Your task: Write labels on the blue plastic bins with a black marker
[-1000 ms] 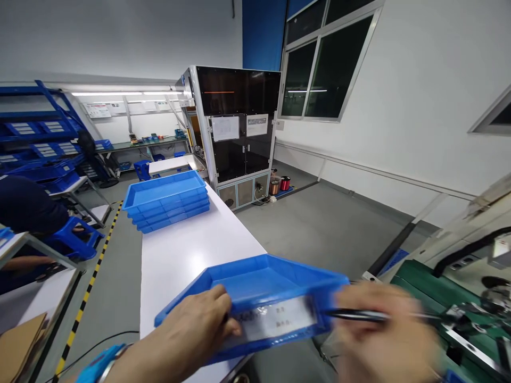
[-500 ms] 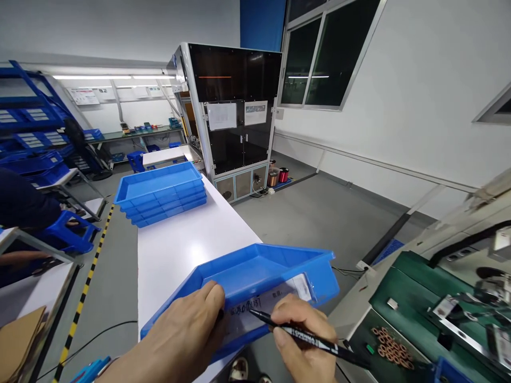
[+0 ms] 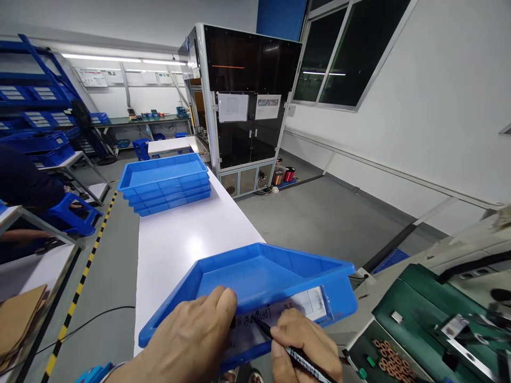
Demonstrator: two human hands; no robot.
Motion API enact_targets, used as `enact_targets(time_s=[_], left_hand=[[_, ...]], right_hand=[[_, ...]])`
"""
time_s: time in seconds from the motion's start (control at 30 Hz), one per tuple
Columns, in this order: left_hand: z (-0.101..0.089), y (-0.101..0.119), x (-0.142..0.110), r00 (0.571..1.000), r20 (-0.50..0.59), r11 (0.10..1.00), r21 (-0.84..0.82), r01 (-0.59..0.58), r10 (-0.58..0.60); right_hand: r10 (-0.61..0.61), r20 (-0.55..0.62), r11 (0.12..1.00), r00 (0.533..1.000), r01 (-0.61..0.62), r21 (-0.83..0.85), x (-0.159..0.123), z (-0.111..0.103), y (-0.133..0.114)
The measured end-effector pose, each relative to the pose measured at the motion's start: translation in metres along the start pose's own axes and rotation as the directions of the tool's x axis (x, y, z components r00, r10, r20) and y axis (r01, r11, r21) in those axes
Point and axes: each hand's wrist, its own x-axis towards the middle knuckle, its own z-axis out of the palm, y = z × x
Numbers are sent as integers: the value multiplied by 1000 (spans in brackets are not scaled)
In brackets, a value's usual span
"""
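A shallow blue plastic tray [image 3: 263, 274] lies at the near end of a long white table [image 3: 179, 239], its front corner over the edge. My left hand [image 3: 195, 338] presses on the tray's front wall, fingers curled over the rim, beside a white label [image 3: 287, 311] with handwriting. My right hand [image 3: 307, 346] pinches a black marker pen [image 3: 291, 351], its tip touching the label.
A stack of blue trays [image 3: 165, 181] sits farther along the table. A dark glass machine cabinet [image 3: 243, 106] stands behind. At right is a green machine bed [image 3: 431, 314] with copper rings [image 3: 393, 359]. Blue shelving [image 3: 32, 117] and a seated person's dark sleeve [image 3: 22, 183] are at left.
My right hand came in from a blurred sweep and set the pen tip on the label; writing now shows there. The view has shifted slightly left and down.
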Motion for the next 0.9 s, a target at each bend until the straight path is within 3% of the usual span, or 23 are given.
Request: enact_targets(time_s=[0.23, 0.43, 0.6, 0.77, 0.9], left_hand=[[6, -3, 1, 999, -32, 1000, -14, -12, 11], [7, -4, 2, 998, -60, 1000, -21, -15, 14], [3, 0, 4, 998, 41, 999, -1, 38, -37], [5, -1, 6, 995, 74, 997, 37, 68, -71], [10, -5, 8, 1000, 8, 999, 39, 28, -28]], right_hand=[[-26, 14, 1000, 1000, 26, 3, 2, 1, 1], [31, 55, 1000, 998, -31, -1, 1, -4, 2], [69, 109, 997, 992, -74, 39, 0, -7, 2], [61, 5, 997, 998, -61, 54, 1, -6, 3], [54, 110, 998, 993, -57, 21, 1, -9, 5]])
